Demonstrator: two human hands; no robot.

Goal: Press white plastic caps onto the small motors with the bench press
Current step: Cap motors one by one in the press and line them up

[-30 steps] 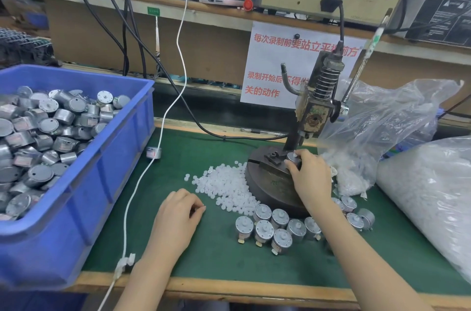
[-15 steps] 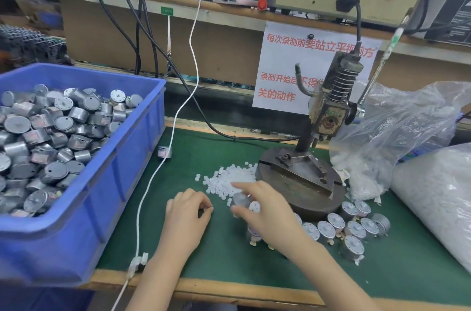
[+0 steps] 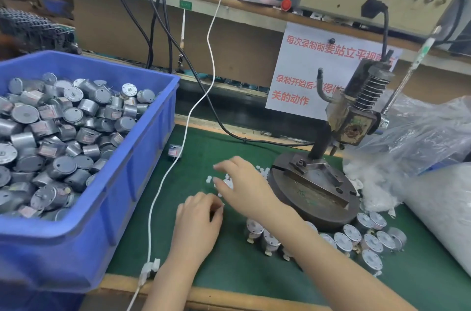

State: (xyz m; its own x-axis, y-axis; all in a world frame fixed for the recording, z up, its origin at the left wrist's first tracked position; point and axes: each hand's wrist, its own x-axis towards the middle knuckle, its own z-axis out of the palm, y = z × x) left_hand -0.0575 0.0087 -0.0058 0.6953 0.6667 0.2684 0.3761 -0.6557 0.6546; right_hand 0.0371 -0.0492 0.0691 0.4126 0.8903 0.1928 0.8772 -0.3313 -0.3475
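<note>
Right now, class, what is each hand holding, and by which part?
Cannot tell: the left hand's fingers curl, the right hand hovers over white caps.

Bright, even overhead light leaves only soft shadows beside the left hand (image 3: 196,226) on the green desk (image 3: 229,270). Motion blur smears the right hand (image 3: 244,188), pale glare sheens the plastic bag (image 3: 420,137), and straight edges bow toward the frame's borders.

Motor bin (image 3: 142,157) left, press (image 3: 313,188) right — caps (image 3: 265,171) between, motors (image 3: 356,236) before press
</note>
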